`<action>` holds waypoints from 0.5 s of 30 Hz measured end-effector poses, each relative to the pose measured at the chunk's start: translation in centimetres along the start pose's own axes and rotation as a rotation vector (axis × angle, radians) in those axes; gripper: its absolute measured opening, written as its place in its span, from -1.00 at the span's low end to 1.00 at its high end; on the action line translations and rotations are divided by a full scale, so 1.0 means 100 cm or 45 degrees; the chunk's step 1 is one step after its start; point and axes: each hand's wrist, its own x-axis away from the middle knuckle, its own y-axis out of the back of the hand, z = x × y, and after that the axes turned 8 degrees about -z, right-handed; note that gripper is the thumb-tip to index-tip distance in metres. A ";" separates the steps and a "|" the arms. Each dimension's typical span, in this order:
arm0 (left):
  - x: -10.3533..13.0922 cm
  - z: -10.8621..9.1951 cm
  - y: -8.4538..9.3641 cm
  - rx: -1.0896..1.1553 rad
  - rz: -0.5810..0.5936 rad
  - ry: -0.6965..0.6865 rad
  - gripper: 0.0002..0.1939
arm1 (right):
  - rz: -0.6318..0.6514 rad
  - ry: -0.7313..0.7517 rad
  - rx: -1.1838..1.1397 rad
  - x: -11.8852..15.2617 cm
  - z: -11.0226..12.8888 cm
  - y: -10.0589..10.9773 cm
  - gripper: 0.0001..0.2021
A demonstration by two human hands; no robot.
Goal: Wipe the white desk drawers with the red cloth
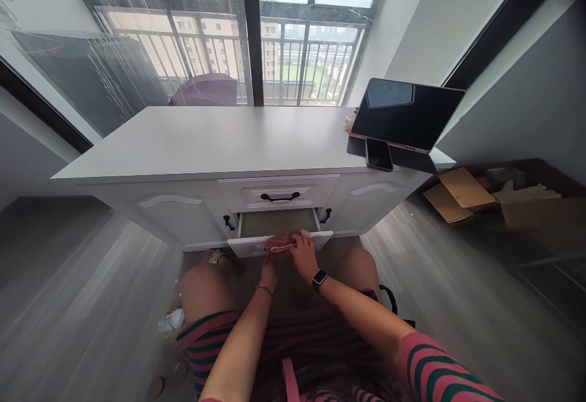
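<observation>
Left hand (269,272) and right hand (304,254) hold a reddish item (279,243), its long axis running sideways.

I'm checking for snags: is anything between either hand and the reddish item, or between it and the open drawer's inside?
Nothing visible separates the right hand from the reddish item; they appear to touch. The left hand is just below, contact unclear. The item overlaps the drawer front in view; its top edge might be in the way.
</observation>
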 end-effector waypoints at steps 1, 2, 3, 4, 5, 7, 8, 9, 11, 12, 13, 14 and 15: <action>-0.001 0.001 0.003 -0.003 -0.019 0.000 -0.85 | -0.032 -0.052 0.031 0.007 -0.009 -0.001 -0.70; -0.003 0.002 0.006 -0.009 -0.036 0.001 -0.88 | -0.068 -0.105 0.057 0.013 -0.016 -0.002 -0.70; -0.005 0.002 0.008 -0.018 -0.049 0.004 -0.90 | -0.102 -0.160 0.075 0.018 -0.021 -0.005 -0.70; -0.007 0.003 0.009 -0.028 -0.056 0.008 -0.91 | -0.132 -0.223 0.081 0.022 -0.024 -0.008 -0.70; -0.010 0.004 0.010 -0.039 -0.063 0.011 -0.92 | -0.160 -0.294 0.073 0.026 -0.027 -0.012 -0.70; -0.014 0.005 0.012 -0.061 -0.074 0.015 -0.91 | -0.225 -0.475 0.011 0.032 -0.030 -0.023 -0.70; -0.016 0.005 0.013 -0.071 -0.079 0.016 -0.90 | -0.269 -0.588 -0.032 0.034 -0.032 -0.029 -0.69; -0.017 0.006 0.014 -0.080 -0.083 0.019 -0.87 | -0.312 -0.700 -0.071 0.035 -0.034 -0.035 -0.68; -0.019 0.007 0.016 -0.093 -0.085 0.028 -0.81 | -0.370 -0.856 -0.127 0.037 -0.038 -0.046 -0.63; -0.019 0.007 0.017 -0.095 -0.080 0.035 -0.78 | -0.380 -0.884 -0.139 0.037 -0.040 -0.050 -0.61; -0.019 0.007 0.018 -0.094 -0.075 0.041 -0.77 | -0.381 -0.873 -0.145 0.036 -0.042 -0.054 -0.59; -0.018 0.007 0.018 -0.091 -0.072 0.048 -0.76 | -0.375 -0.832 -0.152 0.035 -0.042 -0.056 -0.57; -0.018 0.007 0.018 -0.086 -0.070 0.055 -0.77 | -0.366 -0.763 -0.165 0.033 -0.041 -0.058 -0.57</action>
